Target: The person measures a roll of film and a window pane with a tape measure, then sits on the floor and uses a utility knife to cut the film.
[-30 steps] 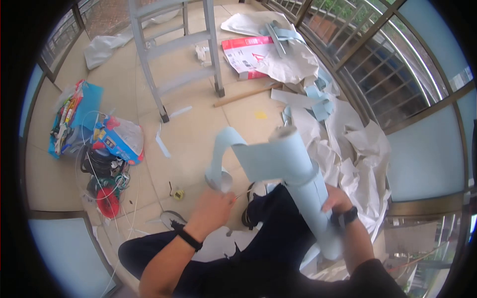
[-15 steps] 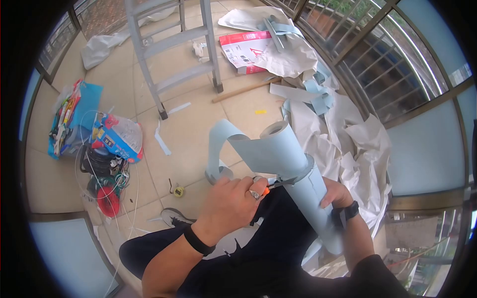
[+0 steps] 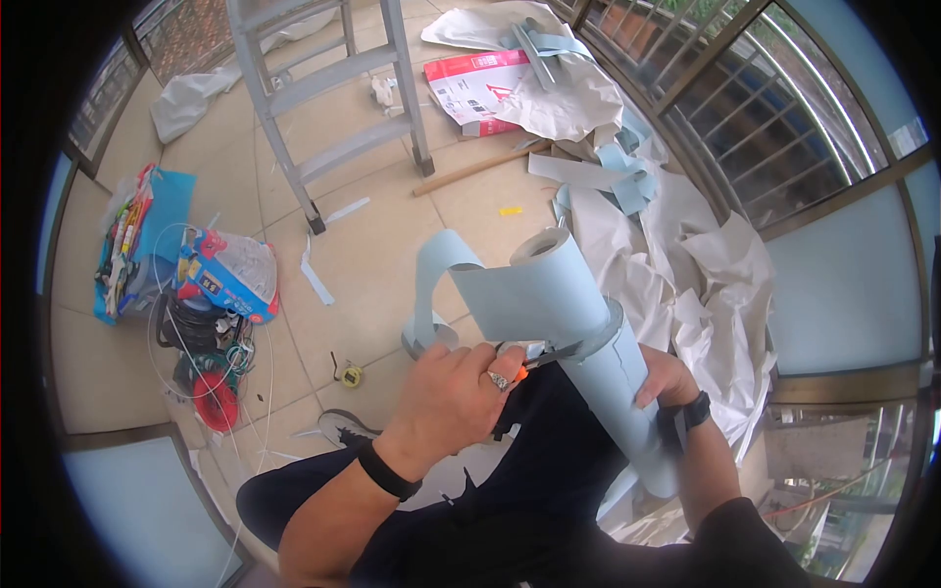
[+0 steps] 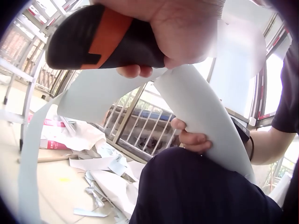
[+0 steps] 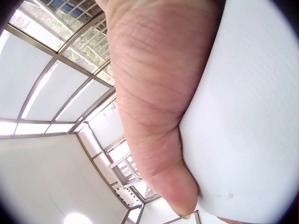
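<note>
My left hand (image 3: 446, 400) grips a knife with a black and orange handle (image 4: 112, 38); its blade (image 3: 557, 355) lies against a light blue roll (image 3: 610, 377), at the step between its cut upper section and the lower part. My right hand (image 3: 668, 378) holds the lower part of that roll, thumb over its side; in the right wrist view the thumb (image 5: 154, 93) presses along the pale surface. From the upper section a loose strip (image 3: 446, 257) arches left and down to a curled end behind my left hand. The roll leans slantwise beside my leg.
A stepladder (image 3: 338, 88) stands ahead. Crumpled backing paper (image 3: 701, 294) and blue scraps (image 3: 632, 186) lie to the right, with a wooden stick (image 3: 480, 169) nearby. Bags (image 3: 230, 274), cables and a tape measure (image 3: 351, 375) are on the left floor.
My left hand has moved up and right from beside the strip's curled end, bringing the knife blade against the roll. My right hand keeps its hold; the view has shifted slightly.
</note>
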The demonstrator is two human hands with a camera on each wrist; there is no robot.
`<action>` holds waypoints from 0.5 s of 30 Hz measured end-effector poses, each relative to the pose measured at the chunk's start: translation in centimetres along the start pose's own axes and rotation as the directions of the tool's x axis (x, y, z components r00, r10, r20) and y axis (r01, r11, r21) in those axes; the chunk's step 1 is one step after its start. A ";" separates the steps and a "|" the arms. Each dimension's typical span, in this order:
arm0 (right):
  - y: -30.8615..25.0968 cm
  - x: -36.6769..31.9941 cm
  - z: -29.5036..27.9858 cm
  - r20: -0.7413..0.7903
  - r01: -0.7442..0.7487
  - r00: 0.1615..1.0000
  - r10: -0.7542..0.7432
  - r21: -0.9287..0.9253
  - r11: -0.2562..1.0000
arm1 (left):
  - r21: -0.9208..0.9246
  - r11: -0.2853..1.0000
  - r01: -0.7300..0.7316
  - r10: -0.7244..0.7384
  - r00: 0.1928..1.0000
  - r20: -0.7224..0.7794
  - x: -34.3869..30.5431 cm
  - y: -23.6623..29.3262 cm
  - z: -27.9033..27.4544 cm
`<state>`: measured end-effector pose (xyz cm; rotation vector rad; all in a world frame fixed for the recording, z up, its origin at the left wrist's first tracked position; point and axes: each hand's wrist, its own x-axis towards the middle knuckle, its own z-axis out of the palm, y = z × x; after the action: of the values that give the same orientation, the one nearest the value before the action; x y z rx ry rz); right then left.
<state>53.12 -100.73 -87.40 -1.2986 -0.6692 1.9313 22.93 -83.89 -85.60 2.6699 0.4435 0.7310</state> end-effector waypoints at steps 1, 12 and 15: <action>-0.3 0.0 0.4 -0.014 0.013 1.000 -0.013 0.006 1.000 | -0.019 1.000 -0.003 0.003 1.000 -0.007 -0.1 -0.3 0.4; 1.0 -0.6 1.0 -0.020 0.034 0.999 -0.033 0.074 0.997 | 0.110 0.909 0.403 -0.415 0.838 0.355 -7.0 -3.6 2.0; 0.1 0.2 0.3 0.029 0.011 1.000 -0.010 -0.024 1.000 | -0.105 0.941 0.320 -0.294 0.932 0.211 -6.1 -2.9 0.3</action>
<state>52.75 -100.64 -87.42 -1.2822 -0.7148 1.9421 17.54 -83.64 -89.62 2.4319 0.7111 0.3893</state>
